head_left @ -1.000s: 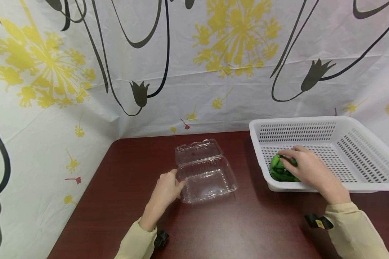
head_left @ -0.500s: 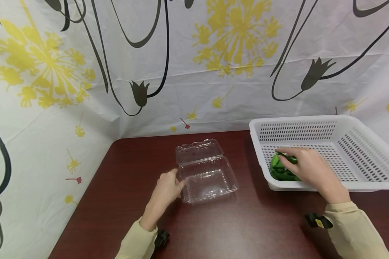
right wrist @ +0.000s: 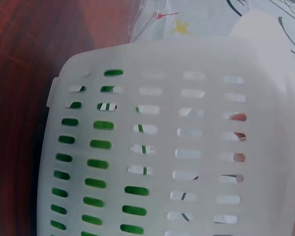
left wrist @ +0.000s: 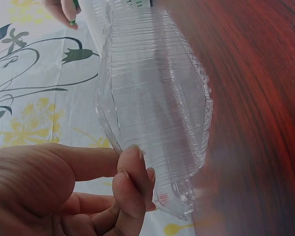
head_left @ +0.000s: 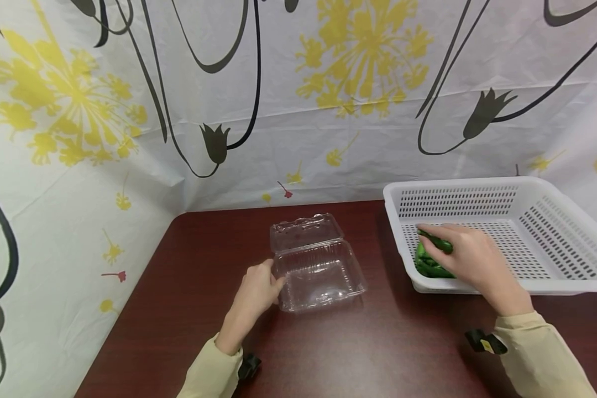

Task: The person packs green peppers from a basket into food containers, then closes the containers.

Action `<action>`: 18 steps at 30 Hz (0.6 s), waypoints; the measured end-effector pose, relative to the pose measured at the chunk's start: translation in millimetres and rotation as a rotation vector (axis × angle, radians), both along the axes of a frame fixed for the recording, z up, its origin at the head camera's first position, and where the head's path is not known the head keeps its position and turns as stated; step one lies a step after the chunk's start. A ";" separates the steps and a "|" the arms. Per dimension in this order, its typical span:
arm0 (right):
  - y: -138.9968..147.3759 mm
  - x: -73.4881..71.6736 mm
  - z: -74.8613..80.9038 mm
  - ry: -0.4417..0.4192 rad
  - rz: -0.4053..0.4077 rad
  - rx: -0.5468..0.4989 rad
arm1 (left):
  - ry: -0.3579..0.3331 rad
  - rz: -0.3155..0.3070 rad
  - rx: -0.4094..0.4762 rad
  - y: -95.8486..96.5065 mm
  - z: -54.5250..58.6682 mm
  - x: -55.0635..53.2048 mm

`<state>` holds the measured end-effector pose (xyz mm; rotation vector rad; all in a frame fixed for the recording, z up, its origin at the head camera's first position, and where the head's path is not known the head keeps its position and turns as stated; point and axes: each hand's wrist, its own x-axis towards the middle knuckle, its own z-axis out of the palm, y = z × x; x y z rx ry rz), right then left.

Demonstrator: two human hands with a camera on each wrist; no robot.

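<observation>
My left hand (head_left: pixel 252 288) pinches the left edge of a clear plastic clamshell container (head_left: pixel 319 281), which lies opened on the table with its lid folded back. In the left wrist view, thumb and fingertips meet on the rim of the clamshell (left wrist: pixel 152 98). Over the white basket (head_left: pixel 552 286), my right hand (head_left: pixel 477 257) holds a dark green chili pepper (head_left: pixel 440 244) between thumb and fingers. Just below it, more green peppers (head_left: pixel 431 269) lie in the basket's front left corner. The basket wall (right wrist: pixel 162 56) hides most of the right hand in the right wrist view.
The dark red wooden table (head_left: pixel 338 351) carries the container at its middle and the basket at the right. A white patterned sheet (head_left: pixel 288 149) hangs behind the table and along its left side. Each wrist wears a black strap (head_left: pixel 486 341).
My right hand has picked the chili pepper from the pile and raised it slightly, shifting a little left. The left hand and the container have stayed in place.
</observation>
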<state>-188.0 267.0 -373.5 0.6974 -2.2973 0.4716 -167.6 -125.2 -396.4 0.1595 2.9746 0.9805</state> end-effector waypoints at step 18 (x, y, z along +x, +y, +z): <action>-11.0 0.0 2.1 0.074 0.123 -0.004 | 0.017 -0.003 -0.017 0.2 0.7 0.8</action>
